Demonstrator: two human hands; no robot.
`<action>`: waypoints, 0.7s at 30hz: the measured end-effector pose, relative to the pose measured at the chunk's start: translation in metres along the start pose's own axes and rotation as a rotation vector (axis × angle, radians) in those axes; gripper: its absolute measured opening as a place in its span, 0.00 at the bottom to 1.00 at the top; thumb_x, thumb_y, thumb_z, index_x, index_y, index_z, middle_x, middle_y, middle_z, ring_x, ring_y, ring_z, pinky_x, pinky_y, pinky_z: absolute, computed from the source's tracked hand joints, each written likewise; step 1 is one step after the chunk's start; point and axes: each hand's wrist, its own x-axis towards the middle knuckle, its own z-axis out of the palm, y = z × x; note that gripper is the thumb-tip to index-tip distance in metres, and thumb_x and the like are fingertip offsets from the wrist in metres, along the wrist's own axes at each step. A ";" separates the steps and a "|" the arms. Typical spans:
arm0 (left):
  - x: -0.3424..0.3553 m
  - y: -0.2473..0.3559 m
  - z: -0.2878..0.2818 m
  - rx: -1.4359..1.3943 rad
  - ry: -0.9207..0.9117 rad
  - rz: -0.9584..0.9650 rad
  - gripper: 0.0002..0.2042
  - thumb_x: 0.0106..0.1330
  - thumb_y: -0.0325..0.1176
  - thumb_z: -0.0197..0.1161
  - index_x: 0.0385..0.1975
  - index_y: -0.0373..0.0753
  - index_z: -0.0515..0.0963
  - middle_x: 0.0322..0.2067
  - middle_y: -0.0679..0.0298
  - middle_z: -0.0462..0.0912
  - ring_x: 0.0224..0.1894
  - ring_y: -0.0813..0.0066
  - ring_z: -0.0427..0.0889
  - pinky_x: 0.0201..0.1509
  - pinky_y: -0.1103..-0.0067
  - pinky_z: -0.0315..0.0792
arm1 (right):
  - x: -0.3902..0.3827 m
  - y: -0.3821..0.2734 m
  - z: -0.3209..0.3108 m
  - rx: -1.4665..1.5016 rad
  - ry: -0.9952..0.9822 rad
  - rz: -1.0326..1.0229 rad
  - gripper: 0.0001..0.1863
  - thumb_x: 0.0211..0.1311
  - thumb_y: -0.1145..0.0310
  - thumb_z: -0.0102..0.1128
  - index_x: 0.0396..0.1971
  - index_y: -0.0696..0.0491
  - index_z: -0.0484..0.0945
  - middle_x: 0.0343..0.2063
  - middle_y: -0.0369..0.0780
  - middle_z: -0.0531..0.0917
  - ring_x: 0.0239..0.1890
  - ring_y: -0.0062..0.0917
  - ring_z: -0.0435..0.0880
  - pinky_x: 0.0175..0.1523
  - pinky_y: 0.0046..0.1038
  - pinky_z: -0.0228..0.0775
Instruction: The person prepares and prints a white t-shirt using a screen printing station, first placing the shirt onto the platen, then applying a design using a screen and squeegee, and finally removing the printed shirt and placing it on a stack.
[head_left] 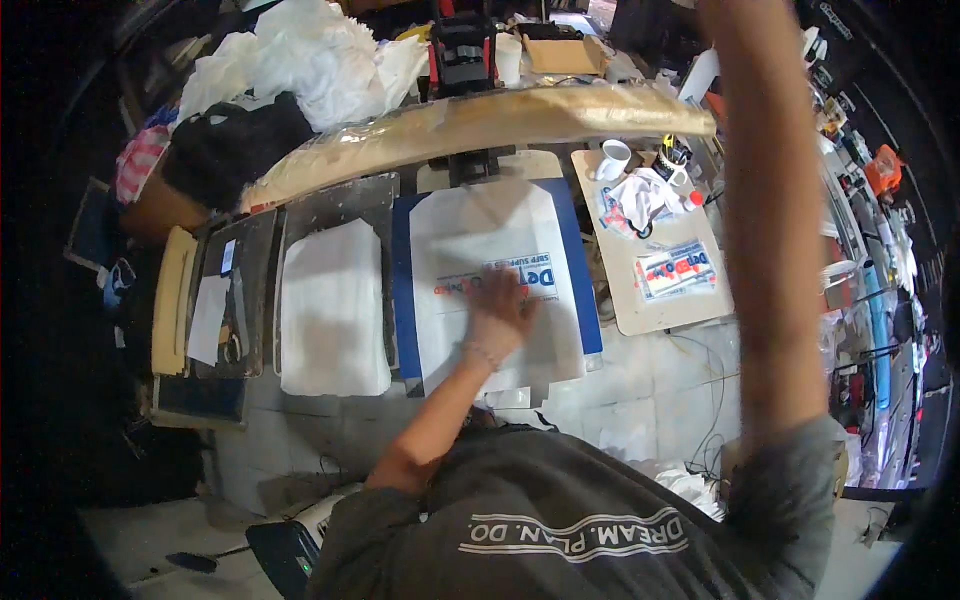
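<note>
My left hand (500, 312) lies with its fingers spread on a white printed sheet (475, 225). That sheet rests on a blue board (574, 270), whose edges show along both sides. Red and blue print runs across the sheet, partly covered by my fingers. Raised up the right side is my right arm (772, 220); its hand is past the top edge, out of sight. Just left of the blue board, a stack of plain white sheets (332, 310) sits on a dark board (300, 215).
Behind the boards stretches a long wrapped beam (490, 115). At right, a tan board (640, 310) carries a white mug (612, 158), a crumpled cloth (645, 197) and printed pieces (677, 272). White plastic bags (310, 65) pile up at the back left. Scissors (233, 347) lie farther left.
</note>
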 end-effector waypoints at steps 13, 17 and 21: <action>-0.012 -0.126 -0.055 -0.170 0.120 -0.375 0.18 0.58 0.35 0.70 0.47 0.39 0.79 0.49 0.54 0.74 0.53 0.50 0.71 0.54 0.59 0.68 | -0.451 -0.132 0.046 -0.114 -0.846 0.884 0.27 0.65 0.53 0.61 0.61 0.47 0.77 0.68 0.46 0.68 0.73 0.49 0.60 0.75 0.57 0.45; -0.008 -0.137 -0.057 -0.321 0.178 -0.417 0.09 0.55 0.30 0.70 0.35 0.40 0.82 0.34 0.58 0.81 0.39 0.55 0.80 0.48 0.63 0.71 | -0.444 -0.132 0.051 -0.102 -0.836 0.922 0.26 0.67 0.52 0.58 0.61 0.47 0.78 0.68 0.46 0.69 0.73 0.47 0.61 0.75 0.54 0.45; -0.011 -0.076 -0.068 -0.002 0.086 -0.128 0.05 0.54 0.27 0.68 0.31 0.40 0.83 0.29 0.60 0.81 0.35 0.56 0.81 0.45 0.64 0.73 | -0.447 -0.130 0.048 -0.115 -0.838 0.932 0.26 0.67 0.53 0.59 0.61 0.48 0.78 0.68 0.45 0.69 0.73 0.45 0.61 0.76 0.52 0.46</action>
